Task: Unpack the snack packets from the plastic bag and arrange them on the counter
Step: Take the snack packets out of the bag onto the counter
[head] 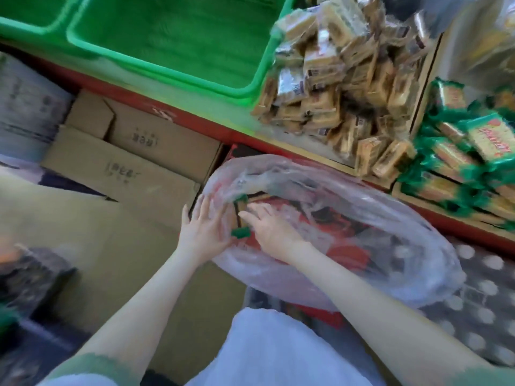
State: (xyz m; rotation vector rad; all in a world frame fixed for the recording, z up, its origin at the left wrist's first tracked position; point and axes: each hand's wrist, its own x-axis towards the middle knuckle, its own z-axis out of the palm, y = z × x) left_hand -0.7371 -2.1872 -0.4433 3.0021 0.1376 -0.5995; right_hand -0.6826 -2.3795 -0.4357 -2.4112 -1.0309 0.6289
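Head view, motion-blurred throughout. Both hands are down at the near-left rim of the clear plastic bag (pixel 334 232), which sits slumped and open below the counter (pixel 211 129) edge, its mouth rolled wide, presumably so the contents can be reached from above. The left hand (pixel 204 228) is spread flat against the outside of the bag wall, fingers extended, not closed on anything; it seems to be bracing the film so the bag does not slide. The right hand (pixel 271 229) reaches in from the other side, fingers half-curled toward a green-ended packet (pixel 240 218) lying between the two hands at the bag's edge. Fingertips are touching or just beside the packet, but blur keeps me from telling whether the grip has closed on it. The packet is the only one I can make out in the bag; a red printed surface shows through the film beneath. On the counter, a heap of brown packets (pixel 334 87) fills the middle, and green packets (pixel 468 151) are stacked to the right, matching the one at hand, so that stack is the likely destination. Green bins (pixel 172 43) stand empty at left. Cardboard boxes (pixel 125 154) are packed below the counter. Judged step: picking out a last packet; bag near empty.
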